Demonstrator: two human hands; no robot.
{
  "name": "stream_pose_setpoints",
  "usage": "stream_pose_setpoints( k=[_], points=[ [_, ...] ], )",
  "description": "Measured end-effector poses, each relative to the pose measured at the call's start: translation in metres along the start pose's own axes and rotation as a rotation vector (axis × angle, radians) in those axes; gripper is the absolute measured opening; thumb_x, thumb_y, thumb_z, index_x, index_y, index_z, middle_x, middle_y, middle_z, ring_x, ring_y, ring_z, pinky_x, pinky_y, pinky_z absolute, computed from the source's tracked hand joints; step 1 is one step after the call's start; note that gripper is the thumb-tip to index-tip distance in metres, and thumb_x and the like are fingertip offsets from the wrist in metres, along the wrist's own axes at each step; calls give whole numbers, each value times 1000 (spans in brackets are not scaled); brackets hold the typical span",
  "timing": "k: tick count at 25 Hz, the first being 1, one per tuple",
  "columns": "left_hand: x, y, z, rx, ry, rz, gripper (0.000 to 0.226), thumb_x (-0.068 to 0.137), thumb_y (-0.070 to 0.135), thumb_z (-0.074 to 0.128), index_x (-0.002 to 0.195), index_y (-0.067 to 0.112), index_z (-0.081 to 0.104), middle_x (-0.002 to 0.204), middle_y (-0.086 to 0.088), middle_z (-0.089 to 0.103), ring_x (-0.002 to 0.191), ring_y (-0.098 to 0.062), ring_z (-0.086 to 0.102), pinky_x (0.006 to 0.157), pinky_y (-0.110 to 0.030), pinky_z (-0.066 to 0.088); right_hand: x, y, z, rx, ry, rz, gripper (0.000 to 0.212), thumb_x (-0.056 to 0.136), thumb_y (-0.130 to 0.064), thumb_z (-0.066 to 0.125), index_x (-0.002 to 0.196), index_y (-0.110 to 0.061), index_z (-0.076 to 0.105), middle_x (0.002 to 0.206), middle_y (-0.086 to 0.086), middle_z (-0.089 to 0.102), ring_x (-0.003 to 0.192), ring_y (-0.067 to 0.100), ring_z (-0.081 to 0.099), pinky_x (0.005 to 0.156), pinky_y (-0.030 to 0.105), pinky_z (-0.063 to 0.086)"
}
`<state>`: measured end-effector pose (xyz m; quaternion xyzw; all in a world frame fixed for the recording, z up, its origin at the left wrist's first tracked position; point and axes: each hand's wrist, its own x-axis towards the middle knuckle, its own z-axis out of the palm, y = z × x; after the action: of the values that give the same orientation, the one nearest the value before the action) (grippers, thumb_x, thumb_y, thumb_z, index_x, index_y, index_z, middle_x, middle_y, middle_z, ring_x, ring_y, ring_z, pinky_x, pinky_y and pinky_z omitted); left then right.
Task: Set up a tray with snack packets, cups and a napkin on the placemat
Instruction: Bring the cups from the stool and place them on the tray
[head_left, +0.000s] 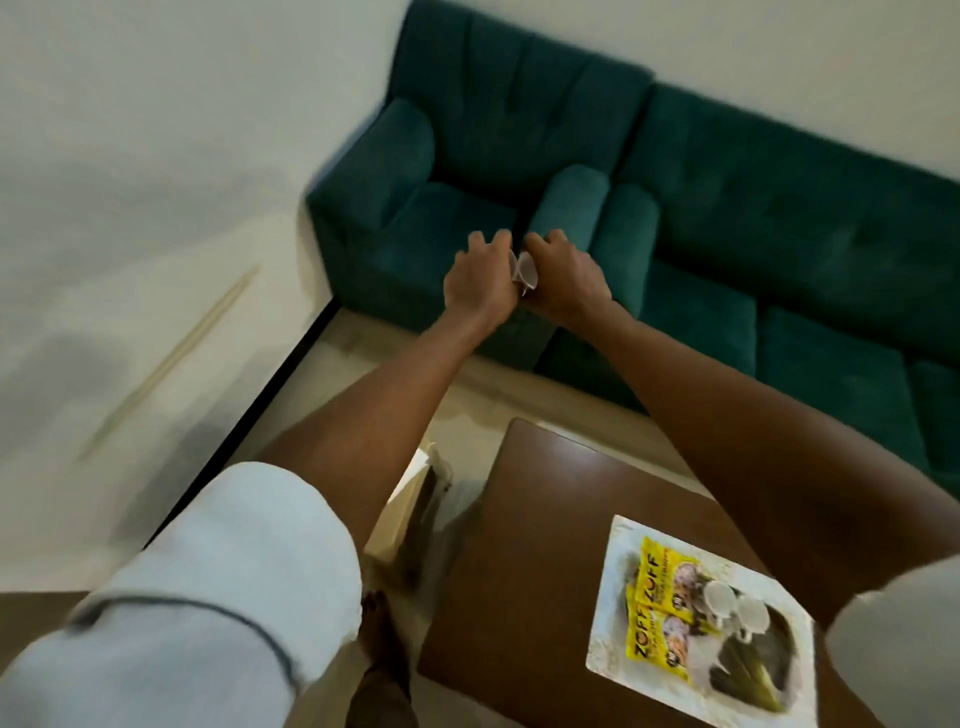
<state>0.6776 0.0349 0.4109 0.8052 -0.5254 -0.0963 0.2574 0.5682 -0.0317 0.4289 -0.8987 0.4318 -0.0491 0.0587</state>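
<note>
Holding both arms stretched far out over the floor toward the green sofa (675, 208), the person works a small white napkin (524, 273) between the left hand (480, 283) and the right hand (563, 283), each one pinching an edge of it, seemingly folding or pulling it open. Nearer, on the brown table (519, 571), the pale tray (613, 660) lies at the right, carrying two yellow snack packets (647, 603) and two white cups (735, 605) side by side. The napkin looks like the last item; next it must come back and be laid flat on the tray without knocking the cups.
</note>
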Motion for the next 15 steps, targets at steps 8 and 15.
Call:
stream_pose_setpoints(
  k=[8,15],
  points=[
    [-62,313,18,-6,-59,203,36,91,31,67,121,14,54,124,-14,58,109,-39,64,85,-45,52,-164,229,-180,52,179,212,67,73,-45,88,121,-13,54,117,14,62,104,46,68,79,48,54],
    [-99,441,62,75,-91,327,47,88,34,72,125,13,51,125,-14,56,107,-38,65,75,-43,50,-252,337,-214,79,241,332,64,77,-41,87,124,-14,53,117,13,63,105,43,69,79,47,55]
  ],
)
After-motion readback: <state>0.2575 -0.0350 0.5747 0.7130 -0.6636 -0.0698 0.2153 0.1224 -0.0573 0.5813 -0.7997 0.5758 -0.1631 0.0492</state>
